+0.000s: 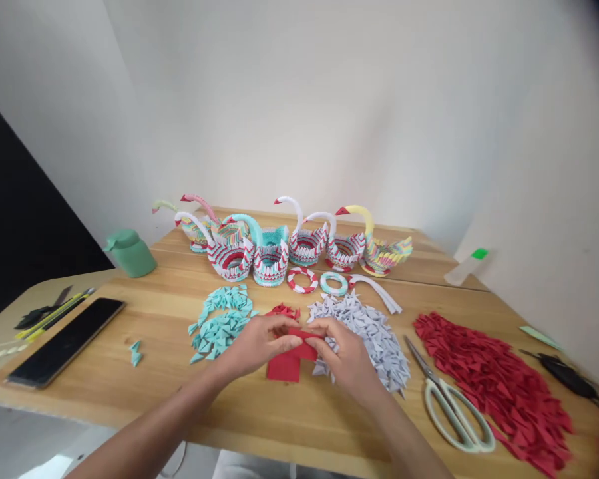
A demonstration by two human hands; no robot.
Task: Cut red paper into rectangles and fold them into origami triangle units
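Between my two hands is a piece of red paper (307,346), held at its top edge. My left hand (262,342) pinches its left end, thumb in front. My right hand (342,352) grips the right end with thumb and fingers. Just below lies a flat stack of red paper (283,368) on the table. Behind my hands sits a small heap of red folded pieces (285,310), partly hidden. Turquoise folded paper triangles (222,326) spread beside my left hand. A pile of pale lilac triangles (374,336) lies beside and behind my right hand.
Several folded-paper swans (307,245) stand at the back, with two paper rings (303,281) before them. Scissors (452,409) and a large red triangle pile (499,386) lie to the right. A phone (67,342) and green container (132,254) are left.
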